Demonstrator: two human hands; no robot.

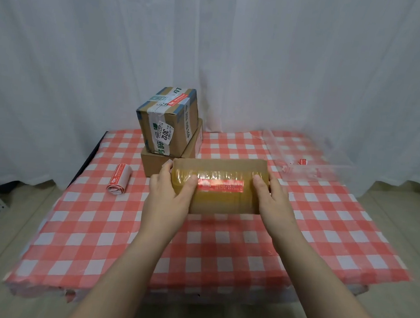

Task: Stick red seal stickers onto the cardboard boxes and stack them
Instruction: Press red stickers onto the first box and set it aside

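So the left hand (166,190) and right hand (272,199) each grip one end of the taped box (222,204). Its red seal sticker (220,185) is already on, and it's held just in front of the stack (155,164) on the bench (220,250). I'd keep it level, lift it clear of the top box (167,120), then set it down square.

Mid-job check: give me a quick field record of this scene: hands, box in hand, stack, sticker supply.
left hand: grips the left end of the cardboard box
right hand: grips its right end
seal: red seal sticker across the taped top of that box
stack: top box on bottom box, behind the held one; a red sticker on the top box
sticker roll: on the checked cloth, left of the stack
clear tray: right rear, red scraps inside
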